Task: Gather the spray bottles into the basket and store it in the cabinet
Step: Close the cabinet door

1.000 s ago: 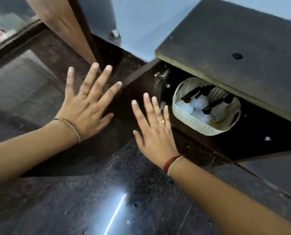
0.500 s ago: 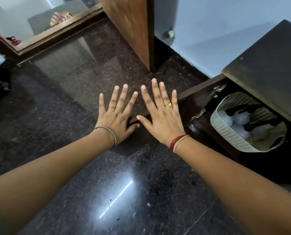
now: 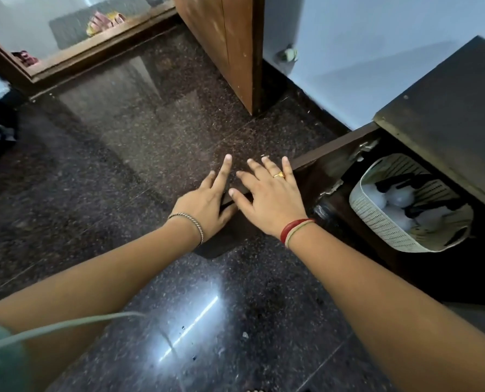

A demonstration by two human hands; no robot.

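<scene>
A white perforated basket (image 3: pixel 377 224) sits inside the open low cabinet (image 3: pixel 444 114) at the right. White spray bottles (image 3: pixel 401 197) with black trigger heads lie in the basket. The dark cabinet door (image 3: pixel 317 165) stands open, swung out towards the floor's middle. Both hands rest against the door's outer end, side by side. My left hand (image 3: pixel 204 206) has its fingers apart over the door's top edge, and its thumb lies on the door. My right hand (image 3: pixel 269 199) is spread flat, with a gold ring on one finger. Neither hand holds anything.
Polished dark granite floor (image 3: pixel 150 171) lies all around. A brown wooden room door (image 3: pixel 230 49) stands open at the top centre beside a pale blue wall (image 3: pixel 348 46). Sandals (image 3: pixel 105 21) lie beyond the door sill at the top left. A pale cord (image 3: pixel 66 325) crosses the lower left.
The view has pulled back and to the left, so the basket now sits at the right edge. My hands have drawn close together at the door's end. The left fingers are less spread.
</scene>
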